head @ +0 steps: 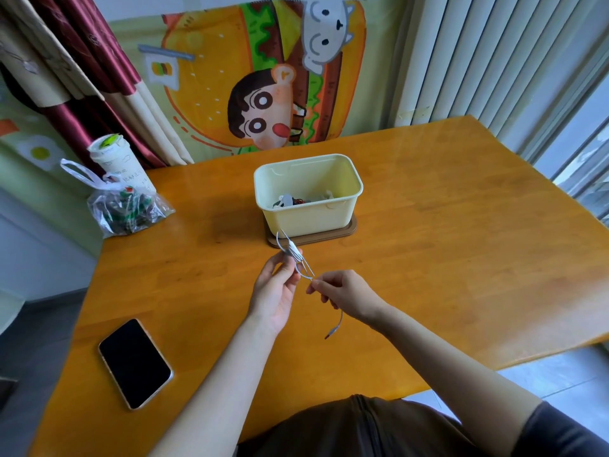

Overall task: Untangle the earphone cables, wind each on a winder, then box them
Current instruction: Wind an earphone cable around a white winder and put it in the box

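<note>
On the orange wooden surface [428,225] we see a cream box [313,219] with a few cables inside, and just in front of it both forearms reach forward. The left hand [275,291], palm turned inward, pinches a small white winder [293,253] at its fingertips. The right hand [349,293], knuckles up, pinches the earphone cable [304,270] running from it, the plug [331,333] dangling below.

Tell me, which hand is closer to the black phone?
Left. The left hand, holding the cable, is beyond and right of the phone; the right hand is farther right.
</note>
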A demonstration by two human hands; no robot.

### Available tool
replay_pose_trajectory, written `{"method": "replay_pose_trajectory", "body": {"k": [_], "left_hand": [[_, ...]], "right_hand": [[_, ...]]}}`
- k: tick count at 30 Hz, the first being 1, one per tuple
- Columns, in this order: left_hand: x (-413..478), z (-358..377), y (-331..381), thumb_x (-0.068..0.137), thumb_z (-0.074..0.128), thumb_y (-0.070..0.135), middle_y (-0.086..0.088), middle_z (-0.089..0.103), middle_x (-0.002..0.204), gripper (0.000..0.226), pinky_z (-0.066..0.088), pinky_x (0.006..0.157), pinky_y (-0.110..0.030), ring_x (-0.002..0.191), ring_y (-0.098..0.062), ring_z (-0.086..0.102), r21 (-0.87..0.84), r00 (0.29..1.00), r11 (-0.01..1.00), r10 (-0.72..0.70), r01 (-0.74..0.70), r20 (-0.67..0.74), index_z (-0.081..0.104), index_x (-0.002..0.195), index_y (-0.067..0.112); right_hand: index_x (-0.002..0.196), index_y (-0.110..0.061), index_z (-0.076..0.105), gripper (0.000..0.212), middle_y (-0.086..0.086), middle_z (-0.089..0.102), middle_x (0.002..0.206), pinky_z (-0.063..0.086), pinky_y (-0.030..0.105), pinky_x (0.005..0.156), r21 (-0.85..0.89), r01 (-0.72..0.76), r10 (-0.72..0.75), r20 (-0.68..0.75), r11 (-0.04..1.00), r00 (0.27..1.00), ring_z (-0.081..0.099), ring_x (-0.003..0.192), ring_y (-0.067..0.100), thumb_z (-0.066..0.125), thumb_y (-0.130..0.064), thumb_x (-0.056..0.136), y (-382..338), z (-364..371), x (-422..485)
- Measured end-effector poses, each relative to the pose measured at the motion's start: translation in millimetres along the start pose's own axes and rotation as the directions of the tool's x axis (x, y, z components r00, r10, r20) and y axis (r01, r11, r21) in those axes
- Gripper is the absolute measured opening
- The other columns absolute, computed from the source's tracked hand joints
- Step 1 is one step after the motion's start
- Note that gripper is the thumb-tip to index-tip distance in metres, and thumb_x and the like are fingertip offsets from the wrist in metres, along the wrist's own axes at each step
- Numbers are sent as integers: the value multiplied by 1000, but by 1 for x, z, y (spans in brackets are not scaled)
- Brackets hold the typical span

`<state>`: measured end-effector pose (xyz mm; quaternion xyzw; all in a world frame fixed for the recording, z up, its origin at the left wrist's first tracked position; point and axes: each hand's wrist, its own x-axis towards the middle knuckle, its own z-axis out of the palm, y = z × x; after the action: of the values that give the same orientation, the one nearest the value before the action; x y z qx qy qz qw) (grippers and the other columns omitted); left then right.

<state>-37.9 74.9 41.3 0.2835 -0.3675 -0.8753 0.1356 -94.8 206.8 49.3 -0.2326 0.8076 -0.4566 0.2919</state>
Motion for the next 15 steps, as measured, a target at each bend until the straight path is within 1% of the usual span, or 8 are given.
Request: {"method": "replay_pose_trajectory", "body": {"k": [3, 5, 7, 8, 10, 12, 13, 15], "left_hand": [[3, -4, -4, 91, 56, 1, -6, 62, 86, 16, 50, 60, -16, 71, -11, 58, 149, 996, 988, 50, -38, -77, 63, 104, 7], [4, -5, -6, 91, 57, 1, -4, 64, 83, 16, 50, 61, -16, 71, -11, 58, 199, 992, 979, 70, -48, -103, 64, 105, 5], [4, -6, -9, 90, 59, 1, -3, 67, 82, 15, 49, 61, -17, 71, -12, 59, 353, 984, 931, 140, -92, -114, 64, 103, 6], [5, -8, -10, 90, 60, 2, -2, 68, 83, 12, 49, 61, -18, 71, -12, 60, 466, 977, 875, 193, -129, -92, 65, 99, 8], [6, -11, -11, 88, 63, 2, 0, 70, 84, 15, 50, 63, -21, 75, -13, 63, 678, 957, 699, 287, -228, 26, 64, 89, 17], [5, -14, -9, 86, 66, 4, 5, 69, 85, 23, 52, 68, -25, 81, -13, 66, 790, 945, 545, 300, -280, 128, 63, 85, 26], [4, -15, -8, 85, 68, 5, 5, 69, 85, 23, 52, 69, -25, 83, -13, 66, 808, 946, 515, 283, -287, 156, 63, 84, 27], [3, -17, -9, 84, 69, 8, 2, 70, 87, 17, 53, 69, -26, 82, -15, 66, 823, 948, 481, 243, -303, 206, 65, 86, 25]], "right_hand": [[88, -15, 72, 25, -10, 55, 63, 38, 12, 48, -198, 79, -91, -51, 977, 995, 50, 56, 7, 51, -23, 96, -1, -2, -1], [90, -15, 72, 25, -8, 56, 64, 46, 22, 51, -245, 109, -122, -39, 963, 992, 56, 60, 14, 50, -23, 96, -3, -3, -4], [93, -15, 72, 25, -4, 59, 64, 44, 28, 53, -312, 150, -166, -25, 938, 986, 56, 60, 17, 48, -23, 97, -4, -3, -5], [95, -14, 71, 25, -3, 58, 63, 39, 26, 50, -346, 169, -188, -21, 923, 982, 53, 56, 15, 47, -22, 98, -5, -3, -6], [96, -14, 70, 25, -5, 56, 64, 33, 22, 49, -396, 188, -215, -26, 899, 976, 45, 52, 9, 46, -20, 98, -7, -7, -6], [95, -15, 71, 24, -2, 62, 79, 37, 24, 56, -440, 203, -242, -34, 875, 970, 49, 62, 11, 47, -21, 97, -7, -16, -4], [95, -16, 71, 23, -1, 63, 87, 39, 26, 60, -470, 210, -252, -27, 857, 967, 51, 68, 12, 48, -22, 96, -6, -20, -3], [93, -17, 70, 21, -1, 62, 92, 41, 28, 64, -504, 204, -247, -19, 839, 969, 54, 73, 15, 50, -23, 96, -3, -29, -2]]}}
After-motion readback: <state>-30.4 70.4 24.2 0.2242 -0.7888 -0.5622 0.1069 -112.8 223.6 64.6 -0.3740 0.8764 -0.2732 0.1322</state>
